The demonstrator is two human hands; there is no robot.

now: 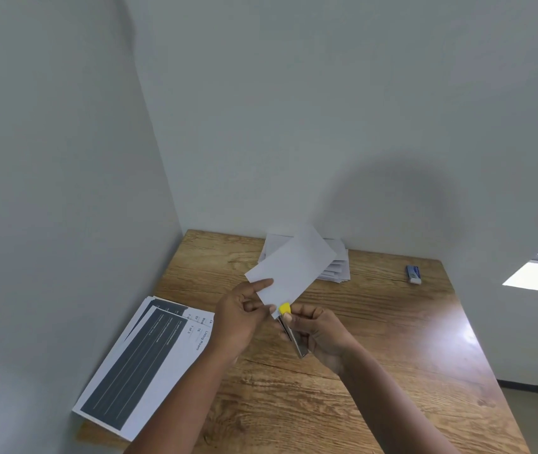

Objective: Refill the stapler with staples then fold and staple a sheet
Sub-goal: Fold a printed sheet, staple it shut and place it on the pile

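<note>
stapler (289, 326) gripped by right hand (321, 335), biting folded sheet (289, 273) edge, left hand (240, 314) pinching

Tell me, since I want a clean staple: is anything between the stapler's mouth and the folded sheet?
Nothing visible. The left hand holds the folded sheet, its lower corner already at the yellow-tipped stapler held by the right hand.

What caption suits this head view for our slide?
Left hand holds a folded sheet while right hand grips the stapler at its corner.
</note>
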